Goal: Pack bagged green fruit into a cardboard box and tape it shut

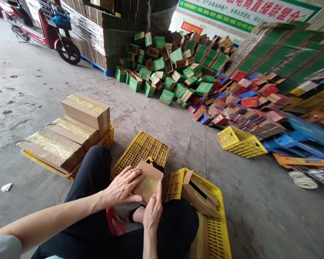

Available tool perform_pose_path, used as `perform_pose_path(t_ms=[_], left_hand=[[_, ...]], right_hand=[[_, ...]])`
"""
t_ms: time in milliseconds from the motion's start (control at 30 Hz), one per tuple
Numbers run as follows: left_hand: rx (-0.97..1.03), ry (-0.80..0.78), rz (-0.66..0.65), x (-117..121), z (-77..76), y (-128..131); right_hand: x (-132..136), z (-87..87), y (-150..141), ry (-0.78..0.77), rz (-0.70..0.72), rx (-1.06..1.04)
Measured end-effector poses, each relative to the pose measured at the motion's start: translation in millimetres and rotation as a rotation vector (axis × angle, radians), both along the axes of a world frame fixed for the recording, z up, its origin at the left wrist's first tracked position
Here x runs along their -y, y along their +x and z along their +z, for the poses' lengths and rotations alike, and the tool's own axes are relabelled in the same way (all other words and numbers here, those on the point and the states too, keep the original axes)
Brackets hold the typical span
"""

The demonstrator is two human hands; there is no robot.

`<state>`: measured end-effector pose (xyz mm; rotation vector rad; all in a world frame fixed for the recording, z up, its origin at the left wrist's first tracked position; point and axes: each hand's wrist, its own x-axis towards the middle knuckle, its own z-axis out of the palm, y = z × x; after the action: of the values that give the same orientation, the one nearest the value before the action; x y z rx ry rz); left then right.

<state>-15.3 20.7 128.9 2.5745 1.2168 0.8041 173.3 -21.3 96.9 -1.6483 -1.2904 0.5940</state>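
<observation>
A small brown cardboard box point(150, 180) with a strip of clear yellowish tape is held above my lap. My left hand point(125, 183) lies on its left side, fingers stretched over the taped face. Along the box's right edge my right hand point(153, 208) grips it, the index finger pointing up the side. Just behind the box, a black and orange tape dispenser point(155, 165) shows in part on an upturned yellow crate point(142, 144). To my right, a yellow crate point(223, 230) holds more cardboard boxes point(198, 196).
Taped boxes point(78, 126) sit on a yellow crate at my left. Green boxes point(167, 84) and red-blue boxes point(248, 97) lie heaped ahead. Another yellow crate point(240, 142) stands by a blue pallet jack point(299, 136). A red scooter point(43, 32) is parked back left.
</observation>
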Motion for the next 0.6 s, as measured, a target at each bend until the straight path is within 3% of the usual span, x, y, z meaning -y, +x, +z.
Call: perform_pose_path(t_ms=[267, 600], left_hand=[[0.016, 0.004, 0.113, 1, 1.4, 4], [0.050, -0.008, 0.065, 6, 5.1, 32]], right_hand=[[2, -1.4, 3, 0.002, 0.025, -0.007], [2, -7.5, 5, -0.029, -0.003, -0.061]])
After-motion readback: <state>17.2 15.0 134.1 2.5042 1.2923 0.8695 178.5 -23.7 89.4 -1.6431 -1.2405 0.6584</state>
